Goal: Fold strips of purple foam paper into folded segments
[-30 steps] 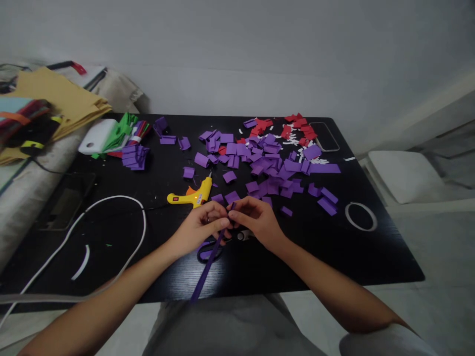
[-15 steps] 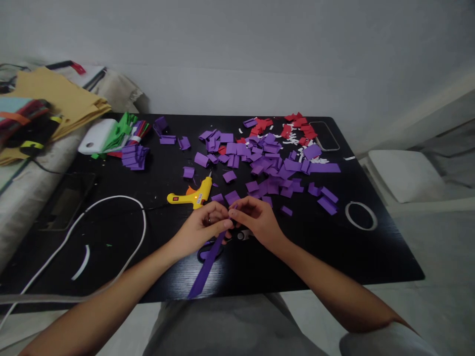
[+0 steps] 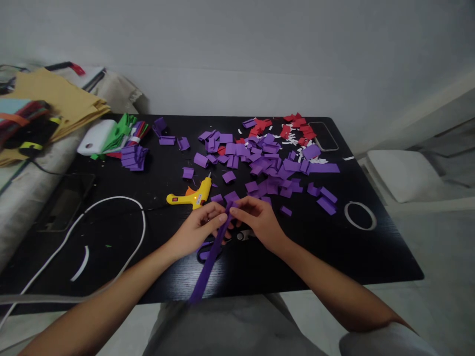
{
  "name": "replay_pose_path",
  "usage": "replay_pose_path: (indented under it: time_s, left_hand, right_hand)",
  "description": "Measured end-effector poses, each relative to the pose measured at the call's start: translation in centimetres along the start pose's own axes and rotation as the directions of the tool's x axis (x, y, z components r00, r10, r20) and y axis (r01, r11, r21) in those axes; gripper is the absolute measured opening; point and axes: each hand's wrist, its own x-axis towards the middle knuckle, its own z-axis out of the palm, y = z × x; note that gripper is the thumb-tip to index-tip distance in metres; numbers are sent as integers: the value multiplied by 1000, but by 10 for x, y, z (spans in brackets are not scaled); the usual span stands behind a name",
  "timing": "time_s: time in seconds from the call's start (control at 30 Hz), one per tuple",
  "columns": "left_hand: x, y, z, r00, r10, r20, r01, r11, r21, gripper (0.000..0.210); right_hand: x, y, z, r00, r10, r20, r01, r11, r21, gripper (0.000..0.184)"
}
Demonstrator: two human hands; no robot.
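Observation:
Between my two hands is a long purple paper strip [image 3: 210, 262], its lower end hanging at the table's front edge. My left hand [image 3: 198, 225] pinches it near the top with thumb and fingers. From the other side, my right hand [image 3: 260, 222] grips the strip's upper end between thumb and forefinger. Scissors with dark handles [image 3: 204, 253] lie under the strip, partly hidden by it and my hands. A yellow glue gun [image 3: 193, 196] rests just beyond my left hand, its small light glowing. Many cut purple paper pieces [image 3: 270, 170] lie heaped beyond my fingers.
Red pieces [image 3: 261, 127] and white scraps lie at the back. A clear phone case [image 3: 323, 136] and a ring-shaped roll [image 3: 360, 216] are on the right. On the left, a white cable [image 3: 143, 217] loops over the black table [image 3: 334, 257], near bundled coloured strips [image 3: 120, 133].
The strip's upper end now shows between my thumbs, which have parted slightly. Its lower end has shifted a little. The glue gun and the pieces stay where they were.

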Motion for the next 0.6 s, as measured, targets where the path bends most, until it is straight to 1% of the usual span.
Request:
replay_pose_path:
  time_s: [0.1, 0.2, 0.3, 0.47, 0.53, 0.6]
  left_hand:
    - [-1, 0, 0, 1000, -22, -21, 21, 999, -46, 38]
    - [-2, 0, 1, 999, -37, -14, 36, 997, -72, 37]
    - [-2, -1, 1, 1000, -22, 1, 22, 999, -37, 37]
    - [-1, -4, 1, 1000, -4, -19, 4, 1000, -16, 34]
    - [-1, -5, 1, 1000, 0, -28, 0, 1000, -6, 34]
    - [-1, -4, 0, 999, 6, -40, -6, 1000, 15, 34]
  right_hand:
    - [0, 0, -1, 1000, -18, -2, 18, 1000, -17, 34]
    - [0, 2, 1, 1000, -27, -4, 27, 1000, -7, 34]
    - [0, 5, 2, 999, -42, -10, 42, 999, 13, 35]
    - [0, 9, 3, 995, -81, -50, 82, 996, 21, 39]
    - [0, 9, 2, 994, -77, -74, 80, 996, 38, 42]
    - [0, 8, 2, 995, -61, -75, 65, 997, 47, 43]
